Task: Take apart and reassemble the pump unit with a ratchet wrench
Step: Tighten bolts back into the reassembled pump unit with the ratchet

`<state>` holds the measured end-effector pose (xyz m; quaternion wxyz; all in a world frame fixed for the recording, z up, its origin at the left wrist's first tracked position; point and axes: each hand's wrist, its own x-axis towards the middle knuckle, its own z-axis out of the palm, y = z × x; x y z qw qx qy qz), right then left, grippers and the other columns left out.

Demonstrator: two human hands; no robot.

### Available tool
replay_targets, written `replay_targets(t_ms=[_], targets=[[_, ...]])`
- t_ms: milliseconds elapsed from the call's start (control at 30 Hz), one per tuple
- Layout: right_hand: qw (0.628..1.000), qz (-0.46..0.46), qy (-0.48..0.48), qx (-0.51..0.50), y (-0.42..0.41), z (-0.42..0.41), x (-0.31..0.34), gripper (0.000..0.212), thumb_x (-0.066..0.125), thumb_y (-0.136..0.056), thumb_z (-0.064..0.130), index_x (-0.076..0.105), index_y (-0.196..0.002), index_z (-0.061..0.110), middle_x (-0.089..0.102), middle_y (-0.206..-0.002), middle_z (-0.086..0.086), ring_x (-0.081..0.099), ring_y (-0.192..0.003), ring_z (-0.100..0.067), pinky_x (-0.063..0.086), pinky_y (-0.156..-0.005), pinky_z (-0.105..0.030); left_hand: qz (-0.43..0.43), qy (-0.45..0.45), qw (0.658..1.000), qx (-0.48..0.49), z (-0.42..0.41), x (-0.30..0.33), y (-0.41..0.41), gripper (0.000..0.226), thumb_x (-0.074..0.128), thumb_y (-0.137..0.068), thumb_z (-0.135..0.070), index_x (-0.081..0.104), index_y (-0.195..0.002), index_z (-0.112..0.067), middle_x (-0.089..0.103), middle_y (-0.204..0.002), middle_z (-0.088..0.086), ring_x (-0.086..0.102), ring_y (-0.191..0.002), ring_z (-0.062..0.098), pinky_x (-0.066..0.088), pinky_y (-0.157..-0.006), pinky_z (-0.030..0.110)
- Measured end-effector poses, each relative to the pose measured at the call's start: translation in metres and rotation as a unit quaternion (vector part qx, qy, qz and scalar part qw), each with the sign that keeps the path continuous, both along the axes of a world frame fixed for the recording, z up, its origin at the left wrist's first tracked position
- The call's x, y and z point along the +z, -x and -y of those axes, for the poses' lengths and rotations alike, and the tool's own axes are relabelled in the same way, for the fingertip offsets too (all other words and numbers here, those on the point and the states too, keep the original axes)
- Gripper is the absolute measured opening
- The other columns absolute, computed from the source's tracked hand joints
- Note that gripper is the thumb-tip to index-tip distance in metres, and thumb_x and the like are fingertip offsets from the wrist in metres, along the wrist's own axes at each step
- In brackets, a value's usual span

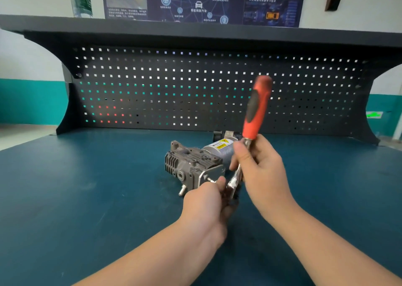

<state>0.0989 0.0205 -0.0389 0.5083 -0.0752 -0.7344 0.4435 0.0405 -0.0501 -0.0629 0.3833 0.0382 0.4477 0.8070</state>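
Pump unit [195,166] lying mid-bench [87,187], bolt poking from its plate; right hand [261,168] clenched round the ratchet wrench [255,116] shank, red handle tilted up; left hand [206,201] pinching at the wrench head, near that bolt

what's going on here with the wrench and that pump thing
A person is working on a pump unit that lies on its side on a blue workbench. The right hand grips a ratchet wrench by its metal shank, red handle pointing up. The left hand holds the wrench's head end, close to a bolt sticking out of the pump's end plate. The wrench is blurred.
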Motion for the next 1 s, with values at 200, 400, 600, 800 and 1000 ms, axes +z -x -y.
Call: replay_targets(t_ms=[200, 400, 600, 800, 1000], targets=[[0.813, -0.052, 0.571, 0.097, 0.017, -0.021, -0.016, 0.024, 0.05, -0.098, 0.015, 0.049, -0.076, 0.008, 0.049, -0.064, -0.009, 0.033, -0.038, -0.011, 0.031, -0.04, -0.018, -0.006, 0.004, 1.0, 0.024, 0.001, 0.003, -0.003, 0.005, 0.057, -0.091, -0.004, 0.06, -0.094, -0.003, 0.066, -0.087, 0.016, 0.063, -0.075, 0.027, 0.055, -0.064, 0.036], [0.998, -0.018, 0.031, 0.051, 0.004, -0.007, -0.005, 0.014, 0.051, -0.095, 0.032, 0.053, -0.082, 0.027, 0.058, -0.06, 0.004, 0.053, -0.053, -0.004, 0.044, -0.051, -0.018, -0.04, 0.033, 0.999, 0.005, 0.002, 0.002, -0.001, 0.015, 0.064, -0.087, -0.008, 0.065, -0.099, 0.001, 0.066, -0.085, 0.015, 0.061, -0.074, 0.026, 0.055, -0.076, 0.04], [0.997, 0.017, 0.056, -0.043, 0.008, -0.011, -0.009, 0.019, 0.049, -0.097, 0.029, 0.05, -0.079, 0.024, 0.058, -0.057, 0.006, 0.049, -0.046, -0.003, 0.039, -0.047, -0.015, -0.034, 0.04, 0.999, -0.004, 0.002, 0.002, 0.003, 0.01, 0.057, -0.088, 0.002, 0.062, -0.097, 0.004, 0.065, -0.091, 0.019, 0.061, -0.076, 0.028, 0.055, -0.075, 0.041], [0.848, -0.01, 0.527, 0.058, 0.02, -0.021, -0.016, 0.021, 0.048, -0.099, 0.014, 0.048, -0.079, 0.008, 0.05, -0.063, -0.009, 0.028, -0.023, -0.004, 0.023, -0.028, -0.012, -0.03, 0.034, 0.999, 0.019, 0.003, 0.006, 0.0, 0.006, 0.057, -0.088, 0.003, 0.058, -0.086, -0.003, 0.063, -0.082, 0.016, 0.06, -0.069, 0.026, 0.053, -0.069, 0.038], [1.0, -0.002, -0.021, 0.013, 0.005, -0.004, -0.004, 0.016, 0.052, -0.096, 0.024, 0.051, -0.08, 0.029, 0.059, -0.06, 0.007, 0.053, -0.054, -0.003, 0.041, -0.055, -0.016, -0.051, 0.042, 0.998, 0.022, 0.002, 0.001, -0.001, 0.004, 0.064, -0.086, -0.004, 0.065, -0.086, -0.001, 0.066, -0.078, 0.014, 0.06, -0.068, 0.025, 0.055, -0.071, 0.037]])
